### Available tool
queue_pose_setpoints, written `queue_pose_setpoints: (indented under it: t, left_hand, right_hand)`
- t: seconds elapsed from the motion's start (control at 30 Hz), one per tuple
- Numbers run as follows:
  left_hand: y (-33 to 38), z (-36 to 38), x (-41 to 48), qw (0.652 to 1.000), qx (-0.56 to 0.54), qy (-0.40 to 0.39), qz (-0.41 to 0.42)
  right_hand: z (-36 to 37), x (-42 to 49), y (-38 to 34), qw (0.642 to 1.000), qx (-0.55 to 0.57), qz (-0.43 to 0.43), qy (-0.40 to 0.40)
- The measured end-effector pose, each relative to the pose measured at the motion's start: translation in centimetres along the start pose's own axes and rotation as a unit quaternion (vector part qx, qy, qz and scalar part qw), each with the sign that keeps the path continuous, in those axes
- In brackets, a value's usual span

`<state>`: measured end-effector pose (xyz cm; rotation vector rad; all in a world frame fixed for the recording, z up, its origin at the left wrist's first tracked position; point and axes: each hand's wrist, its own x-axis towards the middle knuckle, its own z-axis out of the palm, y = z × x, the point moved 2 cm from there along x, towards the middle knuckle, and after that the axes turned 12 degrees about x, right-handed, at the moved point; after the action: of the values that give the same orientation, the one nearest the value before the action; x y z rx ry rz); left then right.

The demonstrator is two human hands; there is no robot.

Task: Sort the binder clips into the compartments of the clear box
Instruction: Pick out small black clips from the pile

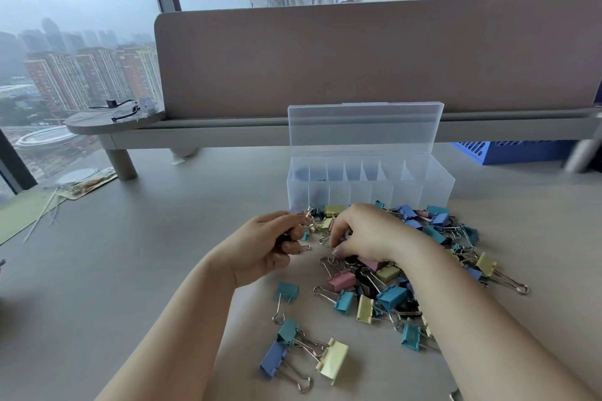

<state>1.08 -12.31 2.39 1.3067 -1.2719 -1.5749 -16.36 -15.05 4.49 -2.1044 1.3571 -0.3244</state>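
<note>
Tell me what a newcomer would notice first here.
A heap of pastel and black binder clips sprawls across the table. The left hand grips dark clips at its edge while the right hand digs in. Behind it stands the clear box, lid up.

Single head view, close above, facing forward-down over desk point(130, 270)

Pale desk point(130, 270): at 12 o'clock, clear box point(420, 192), lid up; centre to 4 o'clock, heaped binder clips point(392, 297); green mat point(22, 215) at 9; blue basket point(521, 151) at 2.
</note>
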Motion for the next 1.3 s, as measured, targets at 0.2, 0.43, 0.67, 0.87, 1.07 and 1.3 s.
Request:
queue_pose_setpoints:
  t: [0.2, 0.43, 0.67, 0.87, 1.07, 1.3]
  left_hand:
    - [-0.2, -0.9, 0.4, 0.989, -0.139, -0.032, -0.039]
    - [-0.1, -1.0, 0.4, 0.997, -0.069, 0.028, -0.030]
    - [0.2, -0.8, 0.0, 0.990, 0.092, 0.110, -0.002]
    - [0.5, -1.1, 0.2, 0.894, 0.417, 0.160, 0.045]
    - [0.4, -1.4, 0.5, 0.818, 0.541, 0.177, 0.079]
    - [0.2, -1.3, 0.6, 0.908, 0.380, 0.173, 0.034]
  right_hand:
    - [-0.5, -0.1, 0.2, 0.999, -0.017, 0.003, -0.037]
    - [0.2, 0.0, -0.4, 0.999, -0.046, 0.014, -0.005]
    - [0.6, 0.0, -0.6, 0.996, -0.090, 0.003, 0.018]
    - [0.5, 0.2, -0.4, 0.996, -0.080, -0.003, 0.042]
    - [0.3, -0.3, -0.6, 0.998, -0.052, -0.012, 0.020]
    - [0.7, -0.1, -0.8, 0.998, -0.054, -0.005, 0.025]
